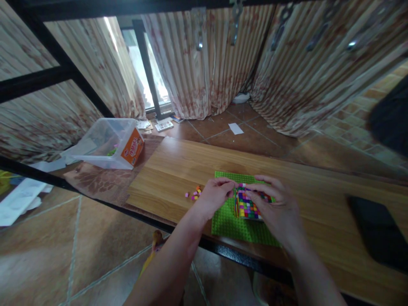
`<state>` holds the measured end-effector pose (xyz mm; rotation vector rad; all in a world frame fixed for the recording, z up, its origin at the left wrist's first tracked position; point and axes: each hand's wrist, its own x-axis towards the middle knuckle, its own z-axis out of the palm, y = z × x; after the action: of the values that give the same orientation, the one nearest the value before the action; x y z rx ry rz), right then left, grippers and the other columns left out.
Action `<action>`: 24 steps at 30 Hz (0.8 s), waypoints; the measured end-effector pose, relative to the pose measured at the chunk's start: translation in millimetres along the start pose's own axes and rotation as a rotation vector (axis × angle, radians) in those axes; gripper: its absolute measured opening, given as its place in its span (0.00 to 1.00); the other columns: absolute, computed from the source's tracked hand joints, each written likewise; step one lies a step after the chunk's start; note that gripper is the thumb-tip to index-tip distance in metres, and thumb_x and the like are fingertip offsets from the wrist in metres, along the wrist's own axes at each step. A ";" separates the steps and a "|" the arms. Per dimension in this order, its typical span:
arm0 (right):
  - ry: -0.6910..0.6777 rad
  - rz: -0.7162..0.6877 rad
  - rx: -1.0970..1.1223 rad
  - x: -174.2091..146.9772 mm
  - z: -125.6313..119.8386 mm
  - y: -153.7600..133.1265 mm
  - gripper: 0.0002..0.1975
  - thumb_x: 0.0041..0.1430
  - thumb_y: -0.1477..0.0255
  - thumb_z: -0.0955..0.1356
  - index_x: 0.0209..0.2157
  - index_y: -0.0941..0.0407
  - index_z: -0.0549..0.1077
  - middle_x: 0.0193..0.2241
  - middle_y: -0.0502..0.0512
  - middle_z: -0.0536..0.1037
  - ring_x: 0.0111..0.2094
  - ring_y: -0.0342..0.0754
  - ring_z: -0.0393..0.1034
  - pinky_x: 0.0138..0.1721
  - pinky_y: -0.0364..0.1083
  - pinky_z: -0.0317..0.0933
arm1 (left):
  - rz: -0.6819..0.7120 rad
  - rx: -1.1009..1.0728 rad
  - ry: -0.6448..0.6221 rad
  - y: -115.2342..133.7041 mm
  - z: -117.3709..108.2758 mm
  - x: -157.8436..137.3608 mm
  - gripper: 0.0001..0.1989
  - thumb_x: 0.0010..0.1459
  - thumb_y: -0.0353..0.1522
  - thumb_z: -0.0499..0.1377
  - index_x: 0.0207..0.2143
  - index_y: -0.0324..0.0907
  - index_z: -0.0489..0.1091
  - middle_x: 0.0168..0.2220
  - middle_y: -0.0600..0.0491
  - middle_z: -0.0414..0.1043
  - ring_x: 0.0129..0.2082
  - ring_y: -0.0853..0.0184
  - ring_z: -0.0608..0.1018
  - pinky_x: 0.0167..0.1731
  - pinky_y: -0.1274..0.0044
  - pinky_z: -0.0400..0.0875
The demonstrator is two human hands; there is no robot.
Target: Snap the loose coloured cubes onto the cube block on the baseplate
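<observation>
A block of many small coloured bricks stands on a green studded baseplate on the wooden table. At the block's far left corner, the fingertips of my left hand are pinched together; whatever they hold is too small or hidden to make out. My right hand lies over the block's right side, its thumb and fingers gripping it and covering part of the bricks. Several loose bricks, pink, orange and yellow, lie on the table left of the baseplate.
A clear plastic box with an orange label stands at the table's left end on a brown cloth. A dark phone or tablet lies at the right. A black metal frame edges the table. Curtains hang behind.
</observation>
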<state>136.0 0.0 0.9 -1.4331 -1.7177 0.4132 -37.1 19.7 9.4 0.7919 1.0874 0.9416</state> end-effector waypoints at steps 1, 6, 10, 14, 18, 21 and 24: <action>0.003 0.007 -0.006 0.1 1.6 1.0 0.09 0.61 0.61 0.71 0.36 0.47 0.84 0.49 0.57 0.79 0.52 0.59 0.70 0.57 0.64 0.61 | 0.015 0.022 0.012 -2.2 0.0 1.5 0.07 0.55 0.31 0.59 0.27 0.38 0.75 0.17 0.59 0.62 0.17 0.77 0.55 0.20 0.79 0.43; -0.005 0.039 -0.009 1.6 10.3 5.0 0.07 0.58 0.61 0.73 0.35 0.46 0.85 0.51 0.57 0.78 0.55 0.60 0.68 0.58 0.66 0.58 | 0.074 0.103 0.027 -11.3 -1.3 8.2 0.08 0.55 0.31 0.60 0.24 0.38 0.75 0.17 0.59 0.60 0.19 0.74 0.59 0.23 0.78 0.47; -0.034 0.053 -0.001 3.7 14.5 8.3 0.06 0.58 0.62 0.73 0.35 0.45 0.84 0.54 0.56 0.77 0.56 0.61 0.67 0.60 0.68 0.56 | 0.096 0.166 0.017 -12.5 -2.1 7.8 0.10 0.55 0.31 0.59 0.22 0.39 0.72 0.17 0.60 0.60 0.20 0.74 0.58 0.24 0.77 0.48; -0.055 0.073 0.023 5.7 16.5 11.0 0.08 0.56 0.61 0.74 0.35 0.46 0.85 0.54 0.57 0.77 0.55 0.60 0.69 0.59 0.68 0.58 | 0.098 0.217 0.009 -12.1 -2.8 5.6 0.12 0.56 0.31 0.58 0.21 0.40 0.69 0.17 0.61 0.57 0.19 0.74 0.57 0.24 0.76 0.47; -0.055 0.087 0.046 5.7 17.9 13.4 0.09 0.56 0.59 0.73 0.35 0.46 0.85 0.53 0.57 0.77 0.55 0.60 0.71 0.58 0.67 0.60 | 0.095 0.245 -0.006 -10.4 -3.1 4.2 0.13 0.57 0.31 0.58 0.20 0.40 0.67 0.17 0.61 0.56 0.19 0.74 0.57 0.23 0.76 0.47; -0.062 0.101 0.071 5.4 17.6 15.2 0.09 0.55 0.58 0.74 0.36 0.46 0.85 0.53 0.57 0.78 0.54 0.60 0.71 0.59 0.67 0.60 | 0.104 0.254 -0.012 -8.7 -2.9 3.6 0.14 0.57 0.31 0.57 0.18 0.40 0.66 0.17 0.61 0.56 0.19 0.74 0.57 0.23 0.76 0.47; -0.099 0.113 0.100 6.4 15.1 16.7 0.10 0.56 0.58 0.73 0.36 0.46 0.85 0.51 0.57 0.79 0.53 0.58 0.73 0.58 0.65 0.62 | 0.104 0.242 -0.017 -9.1 -2.8 4.3 0.14 0.57 0.31 0.57 0.18 0.40 0.66 0.17 0.61 0.55 0.20 0.73 0.57 0.23 0.76 0.47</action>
<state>135.4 14.6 -17.3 -1.4622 -1.6736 0.6321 -36.9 20.2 -1.0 1.0620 1.1681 0.8981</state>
